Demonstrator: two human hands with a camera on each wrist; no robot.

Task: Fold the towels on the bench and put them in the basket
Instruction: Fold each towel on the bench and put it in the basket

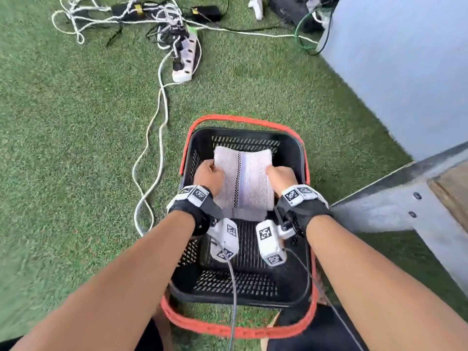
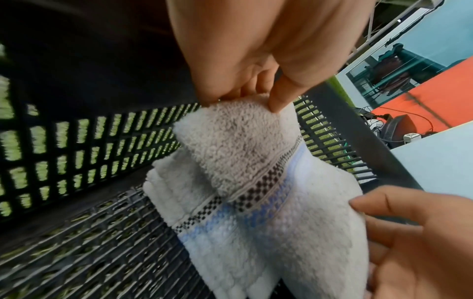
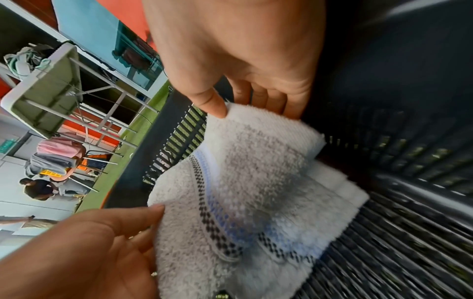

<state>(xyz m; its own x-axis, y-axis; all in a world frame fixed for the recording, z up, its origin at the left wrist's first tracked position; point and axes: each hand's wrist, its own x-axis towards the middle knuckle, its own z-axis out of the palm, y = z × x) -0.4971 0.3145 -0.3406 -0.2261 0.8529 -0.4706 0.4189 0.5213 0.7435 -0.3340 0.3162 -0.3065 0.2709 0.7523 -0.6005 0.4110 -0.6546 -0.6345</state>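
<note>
A black plastic shopping basket [image 1: 243,295] with red handles [image 1: 235,330] stands on green artificial turf [image 1: 76,148], and everything here is placed relative to it. Inside the basket, toward its far wall, both hands hold a folded white towel [image 1: 243,178] with a black checkered stripe and a pale blue band running down its middle. The left hand [image 1: 209,177] grips the towel's left edge: in the left wrist view its thumb and curled fingers [image 2: 277,101] pinch a fold of the terry cloth [image 2: 240,153] from above. The right hand [image 1: 281,177] grips the right edge; the right wrist view shows its thumb on top of the towel [image 3: 256,172] and its fingers [image 3: 266,101] tucked behind the fold. The towel's near end lies against the slatted basket floor [image 2: 76,242], while the held part is lifted slightly and sags between the hands. Both wrists carry black straps with white marker-tagged camera units hanging over the basket's middle. Beyond the basket's far left corner, a white power strip [image 1: 184,59] and a tangle of white and black cables [image 1: 141,16] lie on the turf. To the basket's right stands a grey metal bench frame [image 1: 405,198], with a pale wall [image 1: 405,59] behind it.
</note>
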